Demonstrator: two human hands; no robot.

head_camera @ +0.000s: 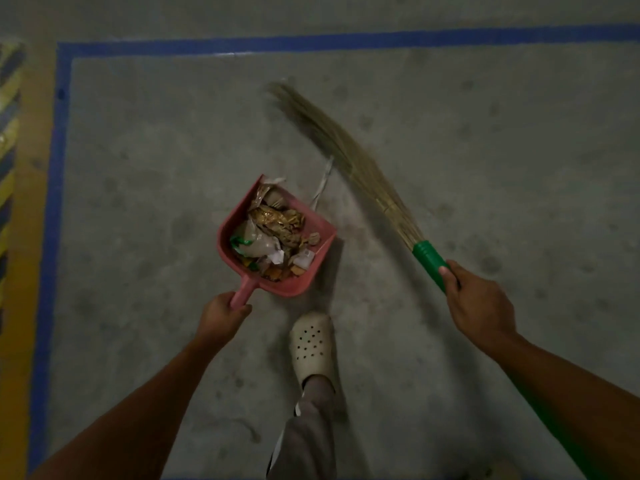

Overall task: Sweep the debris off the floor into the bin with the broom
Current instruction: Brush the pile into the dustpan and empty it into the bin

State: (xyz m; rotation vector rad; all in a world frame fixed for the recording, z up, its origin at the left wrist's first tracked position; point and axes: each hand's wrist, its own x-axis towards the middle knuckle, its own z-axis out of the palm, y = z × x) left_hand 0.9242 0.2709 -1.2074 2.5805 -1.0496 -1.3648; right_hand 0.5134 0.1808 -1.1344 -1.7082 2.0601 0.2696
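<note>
Grey concrete floor [485, 168] fills the frame, with a blue tape line [311, 41] running along the top and down the left side. Apart from one strip, no loose litter is visible on it.

The broom [346, 150] lies diagonally from upper centre to right of centre. Its bristles are blurred, with the tip well up-frame of the pan. The risk is a wide, fast stroke that flicks light scraps past the mouth or scatters them toward the tape.

The pink dustpan [294, 289] sits at centre frame with its mouth facing upper right, piled high. It is unclear whether its lip is flat on the floor. No separate bin is in view, so a carry is probably ahead. If the pan tips on the way, the heap slides out the open front.

A cream clog [311, 344] sits just below the pan and could knock it on a step.

The right hand [474, 299], at right of centre, is closed round the broom's green handle. The left hand [221, 313], at lower centre, is wrapped round the end of the pan's stub handle. With a full load that is a short hold, so the pan could twist.

The debris [273, 230], wrappers and paper, is heaped inside the pan.

A white strip [323, 183] lies on the floor at the pan's upper edge, between pan and bristles. It is thin and long, so it could catch in the bristles or slip under the lip.
</note>
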